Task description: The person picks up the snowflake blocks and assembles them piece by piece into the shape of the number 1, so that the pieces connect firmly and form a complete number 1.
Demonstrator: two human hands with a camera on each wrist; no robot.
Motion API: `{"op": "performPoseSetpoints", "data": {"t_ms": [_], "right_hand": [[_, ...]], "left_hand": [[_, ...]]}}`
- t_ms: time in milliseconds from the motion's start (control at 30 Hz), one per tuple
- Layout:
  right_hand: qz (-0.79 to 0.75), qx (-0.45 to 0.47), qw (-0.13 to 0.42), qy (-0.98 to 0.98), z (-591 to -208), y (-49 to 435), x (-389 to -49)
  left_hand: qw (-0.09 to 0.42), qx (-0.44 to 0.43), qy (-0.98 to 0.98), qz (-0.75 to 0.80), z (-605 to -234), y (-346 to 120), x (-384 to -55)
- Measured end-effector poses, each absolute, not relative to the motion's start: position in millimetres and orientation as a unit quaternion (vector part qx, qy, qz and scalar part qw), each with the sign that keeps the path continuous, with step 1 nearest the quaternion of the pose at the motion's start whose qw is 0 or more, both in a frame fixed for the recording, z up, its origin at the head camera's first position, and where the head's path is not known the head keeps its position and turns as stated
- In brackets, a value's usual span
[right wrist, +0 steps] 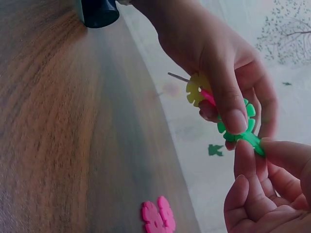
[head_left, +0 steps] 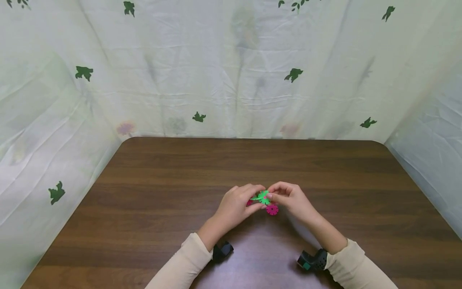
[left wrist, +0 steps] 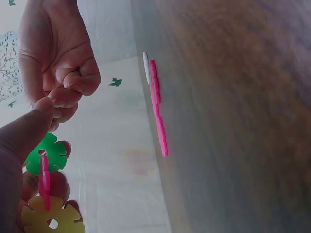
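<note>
My left hand (head_left: 238,202) holds a small joined piece of notched plastic discs. In the left wrist view this piece has a green disc (left wrist: 56,154), a pink disc (left wrist: 44,180) seen edge-on and a yellow disc (left wrist: 51,213). A thin greyish edge (right wrist: 179,76) sticks out beside the yellow disc in the right wrist view. Thumb and forefinger of my right hand (head_left: 294,200) pinch another green disc (right wrist: 254,141), which touches the held green one. How far the two green discs slot together is hidden by the fingers.
Pink notched discs (head_left: 272,210) lie on the brown wooden table (head_left: 180,164) close below the hands. A white disc (left wrist: 146,67), seen edge-on, lies against them. Both wrists wear black cameras (head_left: 313,260). A pale curtain (head_left: 216,72) with leaf prints surrounds the table.
</note>
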State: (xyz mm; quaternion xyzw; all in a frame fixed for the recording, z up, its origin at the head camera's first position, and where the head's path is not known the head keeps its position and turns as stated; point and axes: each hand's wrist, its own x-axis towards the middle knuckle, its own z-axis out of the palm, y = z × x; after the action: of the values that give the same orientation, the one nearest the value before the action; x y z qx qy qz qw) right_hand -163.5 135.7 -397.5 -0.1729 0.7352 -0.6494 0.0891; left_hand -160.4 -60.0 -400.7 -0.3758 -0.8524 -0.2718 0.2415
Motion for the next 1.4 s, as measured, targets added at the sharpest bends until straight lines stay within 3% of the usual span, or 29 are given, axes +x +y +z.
{"op": "performPoseSetpoints", "data": {"t_ms": [233, 533, 700, 1067, 1400], "right_hand": [[-0.629, -0.179, 0.083, 0.752, -391, 138, -162], [-0.526, -0.236, 0.029, 0.816, -376, 146, -153], [-0.458, -0.262, -0.001, 0.85, -405, 156, -161], [-0.387, -0.3, 0.046, 0.871, -434, 161, -170], [-0.368, -0.306, 0.034, 0.877, -429, 158, -171]], "left_hand": [[0.25, -0.373, -0.849, -0.28, -402, -62, -162], [0.264, -0.36, -0.847, -0.29, -401, -66, -165], [0.261, -0.351, -0.85, -0.295, -399, -69, -166], [0.264, -0.341, -0.851, -0.299, -396, -73, -167], [0.257, -0.334, -0.85, -0.316, -395, -74, -168]]}}
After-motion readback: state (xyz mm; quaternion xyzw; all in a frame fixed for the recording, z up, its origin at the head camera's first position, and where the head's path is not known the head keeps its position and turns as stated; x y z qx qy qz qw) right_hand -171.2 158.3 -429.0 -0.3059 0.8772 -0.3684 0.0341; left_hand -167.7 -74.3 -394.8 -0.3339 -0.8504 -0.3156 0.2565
